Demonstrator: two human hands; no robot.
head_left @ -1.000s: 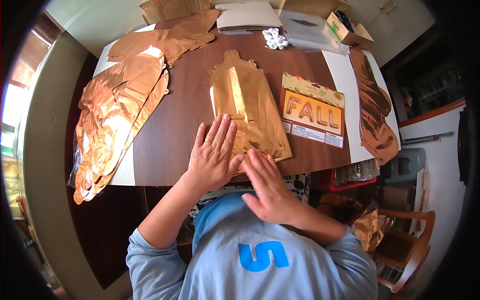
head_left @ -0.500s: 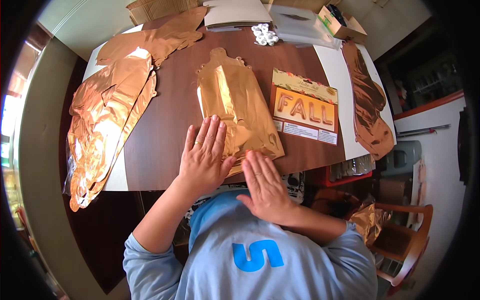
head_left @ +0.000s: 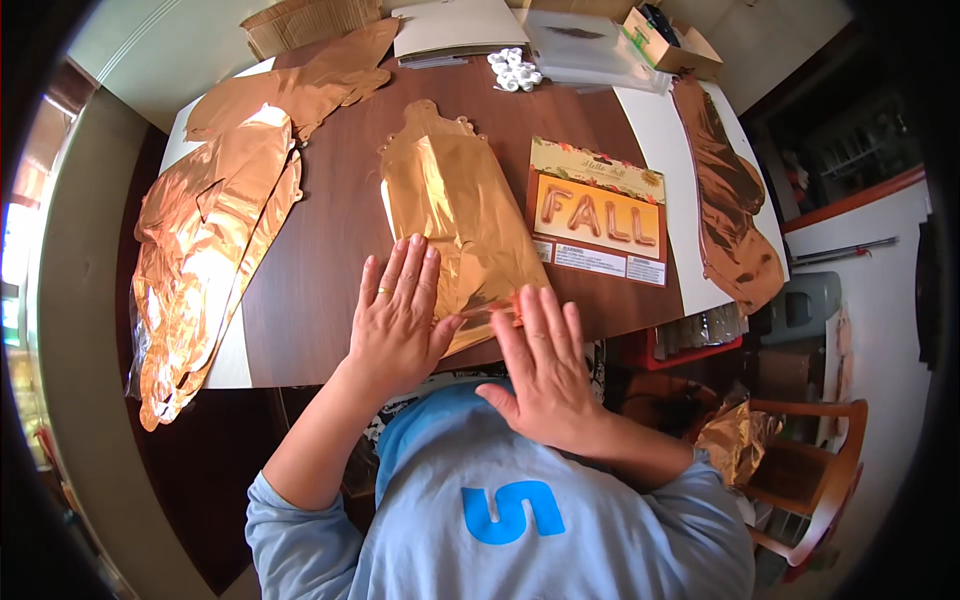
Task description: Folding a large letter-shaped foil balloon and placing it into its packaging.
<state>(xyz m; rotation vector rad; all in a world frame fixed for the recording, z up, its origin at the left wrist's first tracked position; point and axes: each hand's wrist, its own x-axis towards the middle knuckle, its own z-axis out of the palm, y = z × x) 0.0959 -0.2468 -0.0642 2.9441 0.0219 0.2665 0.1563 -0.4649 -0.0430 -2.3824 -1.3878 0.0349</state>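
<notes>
A flat gold foil balloon lies on the brown table in front of me, its narrow tab pointing to the far side. My left hand rests flat on the balloon's near left edge, fingers stretched out and a ring on one of them. Over the near right corner lies my right hand, palm down with its fingers apart. Some orange-red shows beside its fingertips, too small to make out. Right of the balloon lies a printed package card with a picture of letter balloons.
More foil balloons lie at the left, far left and right of the table. Small white rolls, white sheets, clear plastic sleeves and an open box stand along the back. A wooden chair is at right.
My right hand has slid right across the balloon's near edge, its fingers spreading a little. My left hand stays pressed down. The whole view has shifted slightly.
</notes>
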